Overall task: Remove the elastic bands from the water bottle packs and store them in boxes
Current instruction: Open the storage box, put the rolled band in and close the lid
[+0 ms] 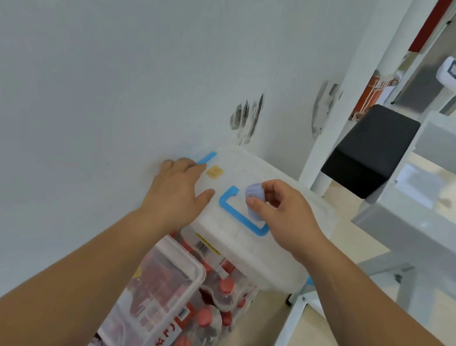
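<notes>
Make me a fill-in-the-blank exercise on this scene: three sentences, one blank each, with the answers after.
1. The right hand pinches a bundled pale purple elastic band just above the ____ handle.
2. The left hand rests with straight fingers on the white ____ of the storage box.
3. The packed bottles below the box have ____ caps.

Missing words: blue; lid; red.

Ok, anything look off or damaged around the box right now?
Only the wall: it has dark scuffed patches above the box lid. Otherwise nothing is spilled. The left hand rests on that lid, and the right hand pinches a bunched lilac band.
</notes>
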